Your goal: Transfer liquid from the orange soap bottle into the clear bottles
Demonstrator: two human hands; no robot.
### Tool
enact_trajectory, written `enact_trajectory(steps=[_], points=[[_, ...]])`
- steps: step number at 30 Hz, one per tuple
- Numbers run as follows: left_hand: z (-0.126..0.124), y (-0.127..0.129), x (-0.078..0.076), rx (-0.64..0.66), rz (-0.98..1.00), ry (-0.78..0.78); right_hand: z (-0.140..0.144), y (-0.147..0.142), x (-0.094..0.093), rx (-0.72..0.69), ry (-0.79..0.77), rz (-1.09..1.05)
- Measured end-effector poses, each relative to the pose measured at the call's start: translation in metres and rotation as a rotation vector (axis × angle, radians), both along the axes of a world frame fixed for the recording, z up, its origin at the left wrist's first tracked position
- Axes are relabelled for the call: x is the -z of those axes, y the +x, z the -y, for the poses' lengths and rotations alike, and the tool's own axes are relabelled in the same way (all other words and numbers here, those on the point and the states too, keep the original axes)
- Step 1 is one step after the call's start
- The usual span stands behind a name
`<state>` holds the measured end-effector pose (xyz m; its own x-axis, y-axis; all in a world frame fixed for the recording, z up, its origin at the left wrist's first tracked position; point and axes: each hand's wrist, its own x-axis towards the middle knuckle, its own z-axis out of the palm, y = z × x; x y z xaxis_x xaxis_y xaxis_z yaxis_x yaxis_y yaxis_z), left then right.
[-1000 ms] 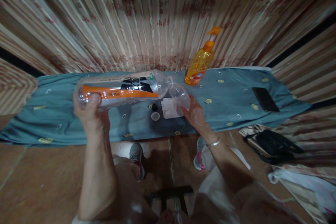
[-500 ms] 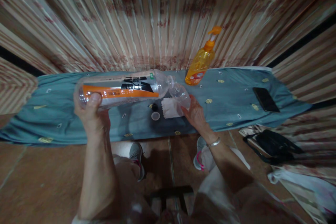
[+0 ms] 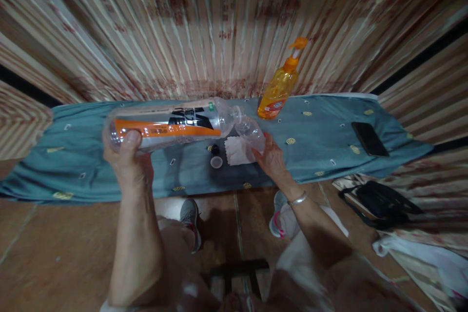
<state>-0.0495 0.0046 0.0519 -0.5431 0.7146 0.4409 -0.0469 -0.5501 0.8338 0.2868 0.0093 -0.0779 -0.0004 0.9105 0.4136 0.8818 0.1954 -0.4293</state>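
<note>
My left hand (image 3: 129,153) is closed round the base of a large clear plastic bottle (image 3: 190,119) with an orange, black and silver label. The bottle lies nearly level in the air, its uncapped mouth pointing right. My right hand (image 3: 269,156) grips a small clear plastic cup (image 3: 252,135), tilted with its opening against the bottle's mouth. Whether liquid is passing between them I cannot tell. Below the cup lies a white cloth (image 3: 237,151) with a scalloped edge. Left of it sit a small black cap (image 3: 215,149) and a round whitish lid (image 3: 216,162).
An orange pump bottle (image 3: 278,90) stands at the back of the long table covered by a teal cloth (image 3: 87,165). A black phone (image 3: 370,139) lies at the right. A black bag (image 3: 380,202) rests below the table's right end. Striped curtains (image 3: 204,34) hang behind.
</note>
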Motion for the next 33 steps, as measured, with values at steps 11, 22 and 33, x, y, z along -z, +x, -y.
enact_trajectory(steps=[11,22,33], points=[[-0.0014,-0.0002,0.0019,-0.03,-0.001,0.028,0.0004,0.0008,-0.0007,-0.014,0.011,0.004],[0.0006,0.0053,-0.0051,-0.02,0.059,0.028,0.0008,0.0003,-0.001,0.008,-0.028,0.003],[0.0002,0.0034,-0.0014,-0.029,0.01,0.002,0.001,0.0001,-0.0039,0.006,-0.047,0.018]])
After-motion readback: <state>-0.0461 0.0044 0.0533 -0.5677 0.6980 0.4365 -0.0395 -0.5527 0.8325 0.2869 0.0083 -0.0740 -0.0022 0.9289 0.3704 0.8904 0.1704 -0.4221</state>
